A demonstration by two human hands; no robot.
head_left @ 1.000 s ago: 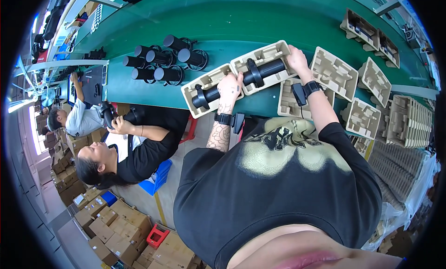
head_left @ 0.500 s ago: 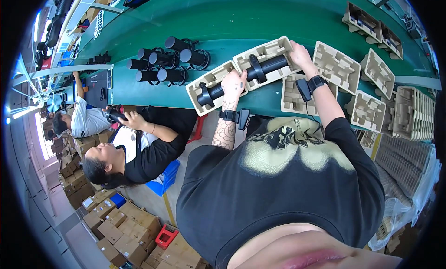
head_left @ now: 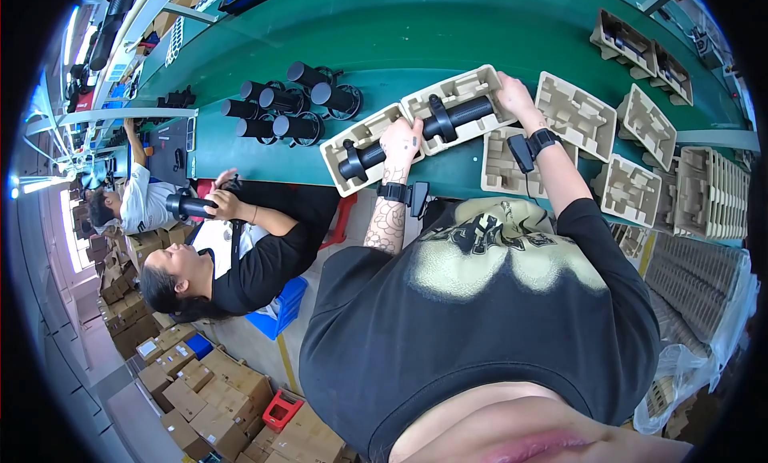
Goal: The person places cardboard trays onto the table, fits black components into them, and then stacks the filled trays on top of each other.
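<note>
left hand (head_left: 402,140) flat on black cylindrical device (head_left: 416,131) | right hand (head_left: 516,99) gripping beige moulded-pulp tray (head_left: 460,91) far edge | green bench (head_left: 336,31)

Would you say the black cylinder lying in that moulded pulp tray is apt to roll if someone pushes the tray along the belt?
Probably not: the black cylinder sits sunk in a shaped recess of the pulp tray. Lifted out, its round body would likely roll on the green belt. It looks rigid, perhaps fairly heavy.

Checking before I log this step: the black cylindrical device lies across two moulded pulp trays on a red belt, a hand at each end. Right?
Not quite: the head view shows the belt is green. The black cylindrical device does lie across two pulp trays, left hand and right hand at its ends.
</note>
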